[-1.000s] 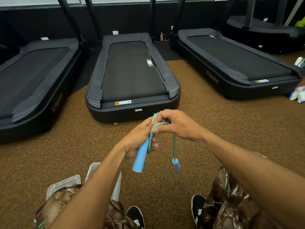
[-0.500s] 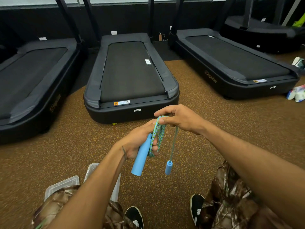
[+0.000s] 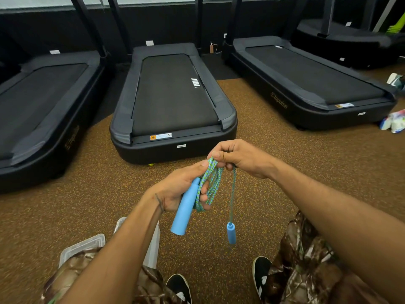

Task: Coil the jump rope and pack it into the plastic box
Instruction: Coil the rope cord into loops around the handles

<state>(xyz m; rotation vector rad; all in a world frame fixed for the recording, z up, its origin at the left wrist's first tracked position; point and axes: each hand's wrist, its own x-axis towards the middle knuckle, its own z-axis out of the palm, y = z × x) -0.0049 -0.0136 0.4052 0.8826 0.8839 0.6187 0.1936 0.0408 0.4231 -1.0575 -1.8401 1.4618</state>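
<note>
Speckled brown gym floor (image 3: 92, 207), three black treadmills (image 3: 173, 102) along the far dark wall. Left hand (image 3: 182, 189): fingers closed around one blue handle (image 3: 185, 212) plus several loops of the teal-green jump rope (image 3: 211, 183); handle points down toward the floor. Right hand (image 3: 241, 157): fingertips pinched shut on the top of the loops, just above the left hand. One rope strand hangs from the right hand; second blue handle (image 3: 231, 233) dangles at its end, clear of the floor. Clear plastic box (image 3: 81, 249) sits on the floor at lower left, partly hidden by the left forearm and camouflage trousers (image 3: 306, 264). Black shoes (image 3: 262, 270) at bottom edge.
</note>
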